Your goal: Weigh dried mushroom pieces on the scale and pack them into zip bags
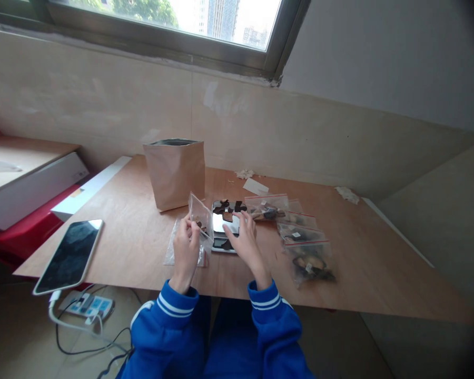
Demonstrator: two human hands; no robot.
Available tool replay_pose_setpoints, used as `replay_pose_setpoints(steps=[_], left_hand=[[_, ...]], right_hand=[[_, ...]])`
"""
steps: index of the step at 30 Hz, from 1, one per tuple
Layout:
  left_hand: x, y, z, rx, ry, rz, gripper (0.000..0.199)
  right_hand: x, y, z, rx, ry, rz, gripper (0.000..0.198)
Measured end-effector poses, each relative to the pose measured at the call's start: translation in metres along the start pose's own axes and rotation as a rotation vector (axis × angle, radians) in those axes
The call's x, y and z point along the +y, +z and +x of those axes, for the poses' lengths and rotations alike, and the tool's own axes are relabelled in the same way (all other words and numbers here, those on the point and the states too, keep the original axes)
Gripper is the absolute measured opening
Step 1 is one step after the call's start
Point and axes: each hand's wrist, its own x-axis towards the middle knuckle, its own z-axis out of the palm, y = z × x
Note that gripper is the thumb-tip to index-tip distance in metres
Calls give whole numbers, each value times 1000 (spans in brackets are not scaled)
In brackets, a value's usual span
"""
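My left hand (187,247) is closed on the edge of a clear plastic bag (200,213), which stands tilted up with a few small dark pieces inside. Over a small silver scale (220,222) hovers my right hand (244,237), its fingers spread and holding nothing I can see. Dark dried pieces (225,207) and a brownish one lie on the scale's plate, close to my right fingertips. More clear plastic bags (171,252) lie flat under my left hand. Whether my right fingers touch a piece is hard to tell.
Several zip bags of dried pieces (310,263) lie to the right. A brown paper pouch (176,176) stands open behind my left hand. A phone (69,258) rests at the left table edge, its cable running to a power strip (87,306) below. A white card (255,187) lies behind.
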Motion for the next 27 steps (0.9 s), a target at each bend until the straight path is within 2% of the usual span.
replay_pose_setpoints(steps=[3, 8, 12, 15, 18, 20, 24, 27], left_hand=[[-3, 0, 0, -7, -9, -15, 22], [-4, -1, 0, -21, -38, 1, 25], [-6, 0, 0, -24, -32, -1, 25], [-8, 2, 0, -36, -19, -13, 25], [-7, 4, -2, -49, 10, -5, 24], [-4, 5, -3, -54, 33, 12, 23], [2, 1, -4, -53, 27, 2, 24], [0, -4, -2, -26, 6, -3, 22]], right_hand=[[23, 6, -22, -94, -3, -74, 54], [32, 1, -31, -23, -42, -13, 30], [31, -11, -25, 19, -37, 87, 31], [14, -17, -15, 33, 41, 217, 32], [-20, -17, 4, -2, 96, 435, 33], [-46, -16, 19, -38, 69, 544, 32], [-76, -17, 38, -82, -107, 471, 32], [-66, -21, 28, 9, -169, 311, 27]])
